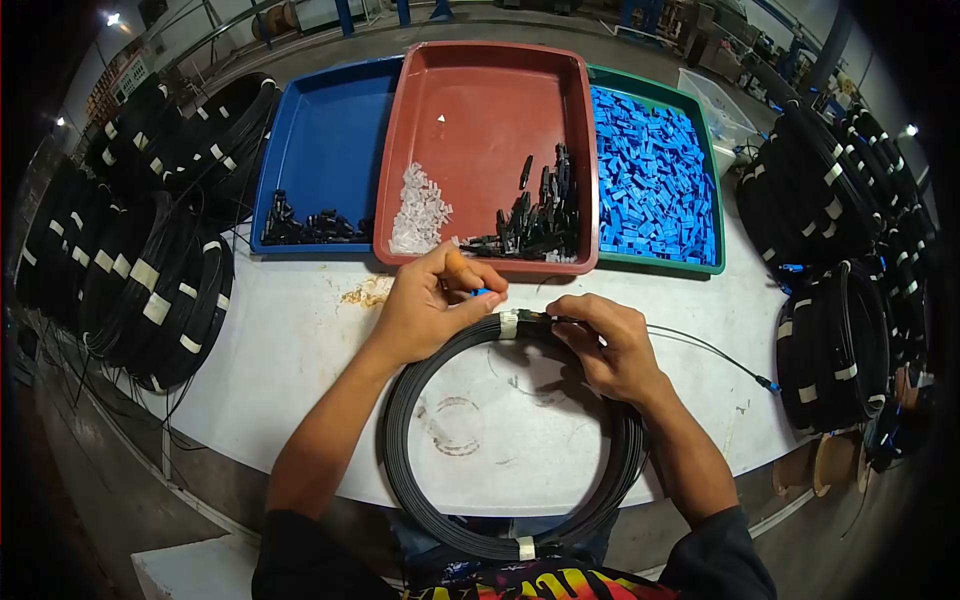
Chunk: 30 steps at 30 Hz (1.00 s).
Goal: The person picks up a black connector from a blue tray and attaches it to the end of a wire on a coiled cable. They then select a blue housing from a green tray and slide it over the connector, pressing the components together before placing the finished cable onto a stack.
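In the head view, a small blue plastic piece [482, 292], mostly hidden, is being pinched between the thumb and fingers of the bare left hand [432, 305]. A thin black cable end [540, 317] is being grasped by the fingertips of the bare right hand [612, 348], beside a white tape band [509, 324] on a large round coil of black cable [398, 430]. The coil is being supported partly by a white tabletop [700, 420], its lower part overhanging the near edge. Beyond the hands, clear and black pieces are being held in a red rectangular plastic tray [500, 110], between a blue tray [335, 130] and a green tray [711, 170].
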Available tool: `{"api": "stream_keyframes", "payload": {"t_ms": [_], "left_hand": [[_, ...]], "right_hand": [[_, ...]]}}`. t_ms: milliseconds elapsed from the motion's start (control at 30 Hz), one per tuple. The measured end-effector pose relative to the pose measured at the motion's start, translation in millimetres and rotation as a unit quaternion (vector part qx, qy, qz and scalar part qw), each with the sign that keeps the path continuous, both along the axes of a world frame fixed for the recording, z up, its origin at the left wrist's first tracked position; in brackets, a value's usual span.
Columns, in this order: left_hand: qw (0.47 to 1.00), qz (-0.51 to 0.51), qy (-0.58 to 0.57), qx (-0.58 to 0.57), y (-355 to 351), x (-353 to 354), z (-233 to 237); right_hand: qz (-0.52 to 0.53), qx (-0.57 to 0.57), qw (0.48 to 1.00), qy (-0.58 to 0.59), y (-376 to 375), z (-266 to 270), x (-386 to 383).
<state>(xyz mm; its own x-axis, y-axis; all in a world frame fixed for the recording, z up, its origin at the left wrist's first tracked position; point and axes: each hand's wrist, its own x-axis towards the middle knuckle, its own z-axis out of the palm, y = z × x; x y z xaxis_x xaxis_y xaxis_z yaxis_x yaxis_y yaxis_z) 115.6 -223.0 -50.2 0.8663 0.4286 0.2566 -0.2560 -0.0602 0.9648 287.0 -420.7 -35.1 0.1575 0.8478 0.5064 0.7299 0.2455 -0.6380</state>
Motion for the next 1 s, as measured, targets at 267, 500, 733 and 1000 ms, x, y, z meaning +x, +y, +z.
{"api": "stream_keyframes", "payload": {"t_ms": [267, 500, 733, 1000], "left_hand": [[0.986, 0.073, 0.009, 0.153, -13.6, -4.3, -2.0], [0.955, 0.11, 0.01, 0.276, -21.2, -4.5, 8.0], [0.976, 0.05, 0.057, 0.205, -20.2, -4.8, 18.8], [0.996, 0.048, 0.035, 0.074, -30.9, 0.1, 10.2]], "right_hand": [[-0.017, 0.034, 0.999, 0.009, 4.9, -4.9, 3.0], [-0.01, 0.002, 1.0, 0.009, 2.8, -1.1, 2.1], [0.004, 0.001, 0.999, -0.048, 2.6, 1.9, 0.6], [0.005, -0.001, 0.997, -0.08, 0.9, 2.8, -1.2]]}}
